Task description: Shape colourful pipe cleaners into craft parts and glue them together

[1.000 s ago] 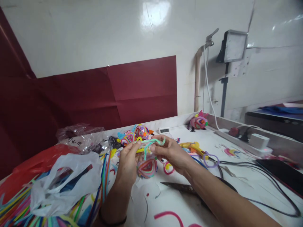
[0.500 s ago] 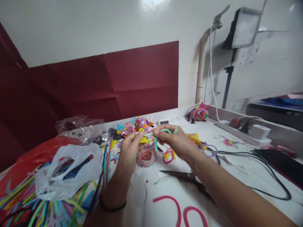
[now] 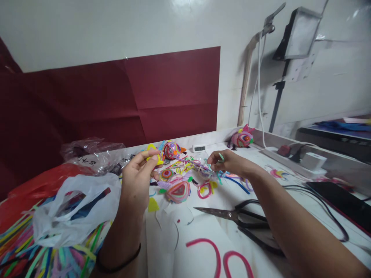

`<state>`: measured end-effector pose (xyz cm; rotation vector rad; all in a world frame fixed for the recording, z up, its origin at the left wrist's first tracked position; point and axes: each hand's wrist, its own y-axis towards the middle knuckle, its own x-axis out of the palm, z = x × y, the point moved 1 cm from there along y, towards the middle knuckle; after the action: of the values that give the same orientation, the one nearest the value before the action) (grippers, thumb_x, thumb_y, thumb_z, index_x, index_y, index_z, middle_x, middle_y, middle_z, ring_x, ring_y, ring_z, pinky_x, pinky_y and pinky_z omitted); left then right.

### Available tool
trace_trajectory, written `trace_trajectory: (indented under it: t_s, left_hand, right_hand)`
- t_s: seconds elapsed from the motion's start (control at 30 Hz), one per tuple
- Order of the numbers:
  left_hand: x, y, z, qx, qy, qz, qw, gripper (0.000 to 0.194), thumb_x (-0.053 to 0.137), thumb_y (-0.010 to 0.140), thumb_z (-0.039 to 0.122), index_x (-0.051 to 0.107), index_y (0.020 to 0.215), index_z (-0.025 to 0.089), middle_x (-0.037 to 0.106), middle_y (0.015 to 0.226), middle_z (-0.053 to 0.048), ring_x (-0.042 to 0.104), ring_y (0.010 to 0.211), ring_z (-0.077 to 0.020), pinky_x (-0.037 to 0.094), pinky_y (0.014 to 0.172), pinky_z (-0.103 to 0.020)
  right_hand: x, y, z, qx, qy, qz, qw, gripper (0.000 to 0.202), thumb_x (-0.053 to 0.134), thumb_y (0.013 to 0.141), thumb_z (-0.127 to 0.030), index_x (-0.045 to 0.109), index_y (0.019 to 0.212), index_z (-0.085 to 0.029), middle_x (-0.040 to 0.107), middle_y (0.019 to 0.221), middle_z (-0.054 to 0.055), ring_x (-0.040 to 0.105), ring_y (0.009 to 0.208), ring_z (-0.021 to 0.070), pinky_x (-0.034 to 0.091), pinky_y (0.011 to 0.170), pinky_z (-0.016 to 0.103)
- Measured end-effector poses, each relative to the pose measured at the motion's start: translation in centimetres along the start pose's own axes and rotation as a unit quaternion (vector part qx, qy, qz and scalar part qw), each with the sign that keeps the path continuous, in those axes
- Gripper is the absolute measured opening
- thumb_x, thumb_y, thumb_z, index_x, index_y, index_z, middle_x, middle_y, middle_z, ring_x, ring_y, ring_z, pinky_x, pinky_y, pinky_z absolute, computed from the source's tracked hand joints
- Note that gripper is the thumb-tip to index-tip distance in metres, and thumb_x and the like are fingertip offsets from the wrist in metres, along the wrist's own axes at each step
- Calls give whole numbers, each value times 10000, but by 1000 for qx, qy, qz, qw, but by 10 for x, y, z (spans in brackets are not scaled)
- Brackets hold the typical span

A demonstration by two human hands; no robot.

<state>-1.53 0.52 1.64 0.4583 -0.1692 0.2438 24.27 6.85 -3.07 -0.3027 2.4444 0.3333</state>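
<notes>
My left hand (image 3: 138,175) pinches a small yellow fuzzy piece (image 3: 159,159), raised above the table. To its right, my right hand (image 3: 228,163) is closed on a light green pipe cleaner (image 3: 221,156), over a heap of coloured pipe-cleaner pieces (image 3: 204,170). Between and below the hands lies a pink fish-like craft piece (image 3: 178,190). Beside that are a pink loop with yellow in it (image 3: 205,190) and a small round multicoloured disc (image 3: 167,174). Black-handled scissors (image 3: 232,214) rest under my right forearm.
White paper (image 3: 162,247) with curved pink pipe cleaners (image 3: 207,244) is in front. At left, a white plastic bag (image 3: 98,204) lies over many pipe cleaners (image 3: 55,260). Finished stuffed crafts (image 3: 242,138), a small digital display (image 3: 199,148), a power strip (image 3: 290,160) and a phone (image 3: 339,200) stand farther off.
My hands were together at the green and yellow pieces and have moved apart. The left went left with the yellow piece, the right moved right with the green pipe cleaner.
</notes>
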Motion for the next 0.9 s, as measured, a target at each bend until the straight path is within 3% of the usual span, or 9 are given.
trace_trajectory:
  t_s: [0.17,0.27,0.4,0.53,0.7,0.8,0.9]
  left_hand:
    - [-2,-3,6,30,11,-9,999,145,699,668,217,693,800,158,626,706,15,463,423,-30,363,384,-151]
    - [-3,-5,10,45,16,-11,999,140,695,684,218,694,811,161,617,702,17,471,448,-39,367,403,-157]
    - [-5,-8,16,59,22,-8,998,127,687,694,210,693,817,178,587,643,35,468,447,-47,368,414,-164]
    - [-5,-12,23,68,10,-2,998,122,677,702,206,696,820,185,551,572,50,446,412,-43,358,400,-164]
    - [-8,-15,32,74,11,34,997,111,683,677,211,706,783,186,592,601,36,456,412,-45,360,386,-158]
    - [-13,-14,38,85,9,62,994,113,690,660,199,707,772,189,604,613,29,479,434,-53,368,386,-153]
    - [-20,-12,43,100,9,88,991,106,681,661,174,705,763,186,612,631,24,484,436,-52,358,372,-148]
  right_hand:
    - [4,4,15,22,-112,-44,992,209,657,572,-127,663,775,-171,646,693,-4,579,636,145,435,580,229]
    - [2,6,23,41,-190,-24,981,267,714,540,-138,683,803,-170,672,770,33,597,680,176,430,601,250]
    - [-3,7,22,41,-263,33,963,258,666,661,-176,679,919,-167,692,877,74,617,766,195,429,657,261]
    - [1,15,8,23,-306,64,950,179,558,768,-141,687,889,-170,710,862,80,634,785,189,427,672,250]
    - [17,55,-5,-12,-338,10,941,149,529,863,-173,677,851,-172,694,860,59,632,797,157,467,742,264]
    - [28,90,-2,-21,-355,-32,934,216,525,908,-314,611,1041,-168,628,1061,59,610,899,166,507,795,354]
    - [40,121,8,-26,-372,-63,926,284,532,905,-325,563,1145,-178,578,1164,76,592,972,192,509,819,389]
